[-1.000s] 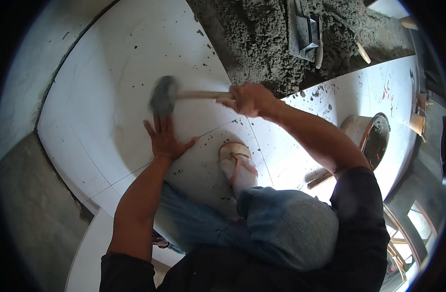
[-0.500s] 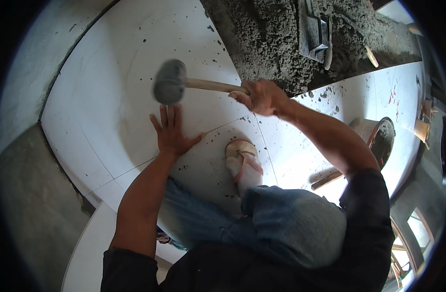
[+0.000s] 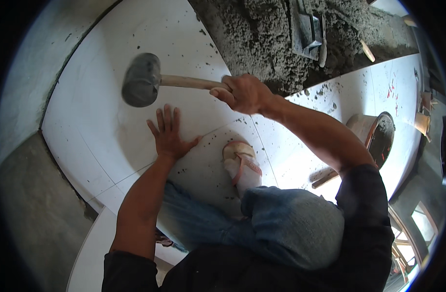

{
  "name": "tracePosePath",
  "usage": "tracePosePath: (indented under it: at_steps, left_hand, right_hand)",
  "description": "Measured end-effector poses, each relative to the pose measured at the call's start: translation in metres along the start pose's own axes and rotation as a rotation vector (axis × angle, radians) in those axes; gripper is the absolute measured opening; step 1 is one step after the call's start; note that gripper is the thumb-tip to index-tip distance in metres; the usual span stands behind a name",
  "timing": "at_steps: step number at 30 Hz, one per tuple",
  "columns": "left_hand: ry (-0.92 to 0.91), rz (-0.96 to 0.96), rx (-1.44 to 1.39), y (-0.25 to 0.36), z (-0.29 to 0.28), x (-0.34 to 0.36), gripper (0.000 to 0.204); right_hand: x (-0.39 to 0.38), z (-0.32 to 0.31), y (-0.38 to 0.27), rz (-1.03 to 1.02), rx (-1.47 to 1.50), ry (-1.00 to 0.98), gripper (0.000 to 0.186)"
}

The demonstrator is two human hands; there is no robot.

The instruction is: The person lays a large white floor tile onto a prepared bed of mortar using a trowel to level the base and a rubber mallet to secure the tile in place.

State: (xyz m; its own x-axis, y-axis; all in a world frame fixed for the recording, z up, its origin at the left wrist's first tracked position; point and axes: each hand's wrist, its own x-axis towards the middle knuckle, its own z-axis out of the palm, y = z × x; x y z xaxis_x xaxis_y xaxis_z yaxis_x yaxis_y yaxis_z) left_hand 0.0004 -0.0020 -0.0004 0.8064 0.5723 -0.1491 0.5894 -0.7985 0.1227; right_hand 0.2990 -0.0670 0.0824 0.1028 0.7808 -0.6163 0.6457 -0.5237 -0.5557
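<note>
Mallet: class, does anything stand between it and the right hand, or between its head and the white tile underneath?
Nothing visible: the right hand grips the mallet by its handle, and no object shows between head and white tile, though the head hides what is beneath. The left hand lies spread nearby.

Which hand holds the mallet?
The right hand, closed round the handle of the mallet; the left hand holds nothing, fingers spread on the tile.
</note>
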Motion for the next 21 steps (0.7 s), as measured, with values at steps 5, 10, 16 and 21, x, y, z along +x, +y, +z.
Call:
tracePosePath:
  at_steps: [5, 10, 16, 21]
  left_hand:
    - [-0.02, -0.001, -0.014, 0.0, -0.002, 0.003, 0.113]
    - [0.04, -0.184, -0.028, 0.045, 0.002, 0.029, 0.114]
    - [-0.009, -0.307, -0.022, 0.075, 0.003, 0.031, 0.116]
    - [-0.033, -0.225, -0.016, 0.068, 0.006, 0.033, 0.119]
  right_hand:
    - [0.013, -0.002, 0.0, -0.113, -0.118, 0.123, 0.063]
    - [0.031, -0.004, 0.022, -0.107, -0.091, 0.166, 0.061]
    - [0.025, 0.009, 0.025, -0.383, 0.002, 0.379, 0.062]
    - [0.026, 0.008, 0.037, -0.315, -0.065, 0.28, 0.061]
